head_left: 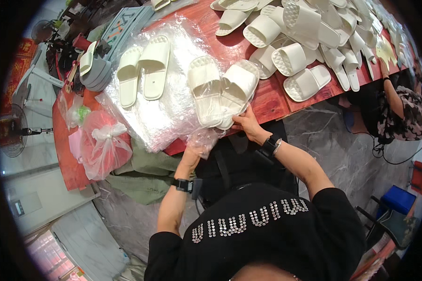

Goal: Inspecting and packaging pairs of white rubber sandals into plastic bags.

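Observation:
A pair of cream slide slippers lies at the table's front edge, partly covered by a clear plastic bag (214, 87). The left slipper (204, 105) and the right slipper (241, 82) fan apart at the toes, with their heels close together. My right hand (249, 125) pinches the right slipper's heel. Just below the left slipper's heel, my left hand (199, 146) is closed on the bag's loose end; film covers its fingers. Further left, another cream pair, with a left slipper (128, 75) and a right slipper (154, 68), rests on a stack of clear bags (166, 119).
A heap of cream slippers (309, 28) covers the red table's (272, 105) far right. At left stand a knotted pink-tinted bag (105, 145) and grey-blue bins (98, 75). Green cloth (143, 171) hangs by the edge. Another person's arm (393, 96) reaches in at right.

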Motion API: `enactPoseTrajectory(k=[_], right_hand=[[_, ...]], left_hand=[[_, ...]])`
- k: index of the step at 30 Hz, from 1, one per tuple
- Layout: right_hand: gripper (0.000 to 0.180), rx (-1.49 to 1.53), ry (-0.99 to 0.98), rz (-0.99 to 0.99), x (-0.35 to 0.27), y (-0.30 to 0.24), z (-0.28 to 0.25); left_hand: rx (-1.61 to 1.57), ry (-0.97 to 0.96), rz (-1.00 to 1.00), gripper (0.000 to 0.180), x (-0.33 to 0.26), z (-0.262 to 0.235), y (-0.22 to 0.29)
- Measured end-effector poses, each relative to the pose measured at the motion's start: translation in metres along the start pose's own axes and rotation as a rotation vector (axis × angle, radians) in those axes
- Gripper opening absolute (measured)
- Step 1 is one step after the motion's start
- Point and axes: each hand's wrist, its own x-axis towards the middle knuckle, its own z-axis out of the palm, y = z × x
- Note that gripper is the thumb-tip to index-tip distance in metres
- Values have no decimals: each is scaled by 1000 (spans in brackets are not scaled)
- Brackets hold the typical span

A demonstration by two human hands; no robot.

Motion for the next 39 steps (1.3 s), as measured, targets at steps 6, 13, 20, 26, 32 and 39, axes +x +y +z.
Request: enactPoseTrajectory(k=[6,13,20,26,32,39], right_hand=[[54,-18,-49,-40,2,-7,-5],[55,-58,-9,-122,11,-4,-11],[48,-44,191,-345,9,-20,-43],[45,-865,-35,-1015,-60,-23,-10],[58,-1464,-375,-1197,-97,-25,20],[18,-1369,-249,-1156,-90,-40,-6]], left_hand=[[-217,86,-227,42,-6,-41,25],[191,-5,-52,61,24,11,26],[349,191,40,50,29,-11,32],[474,122,163,37,8,9,34],[633,312,254,25,-3,10,39],[619,-623,318,28,-55,90,86]])
